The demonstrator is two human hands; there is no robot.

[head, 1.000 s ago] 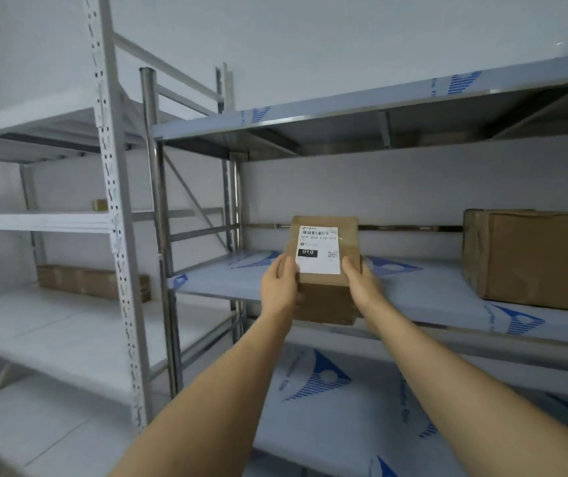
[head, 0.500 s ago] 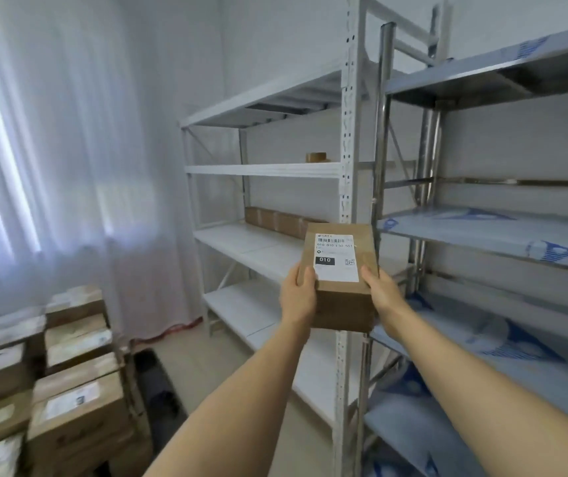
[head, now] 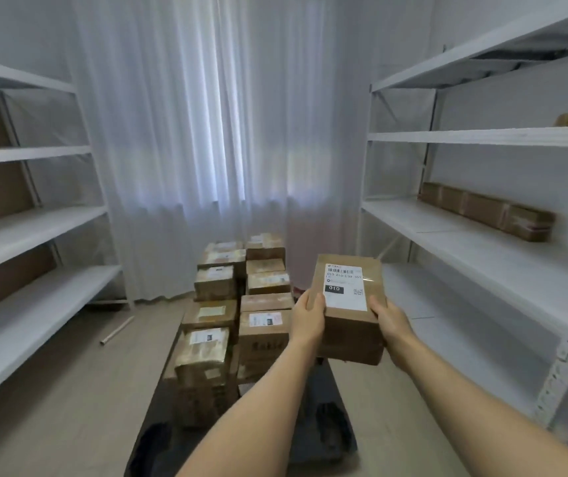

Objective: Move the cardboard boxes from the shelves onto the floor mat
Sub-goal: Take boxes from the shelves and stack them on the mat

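My left hand [head: 306, 316] and right hand [head: 391, 321] grip a small, labelled cardboard box [head: 349, 308] at centre frame, fingers curled round its sides. Beyond, taped boxes [head: 238, 304] crowd the dark floor mat [head: 324, 401]; gauzy curtains [head: 220, 132] hang behind.

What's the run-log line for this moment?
phase: carrying | held: labelled box | left hand: grips box | right hand: grips box | floor mat: stacked boxes | right shelf: long box remains

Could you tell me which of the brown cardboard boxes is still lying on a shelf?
The long, flat brown cardboard box on the right-hand white shelf; the others are stacked on the floor or held.
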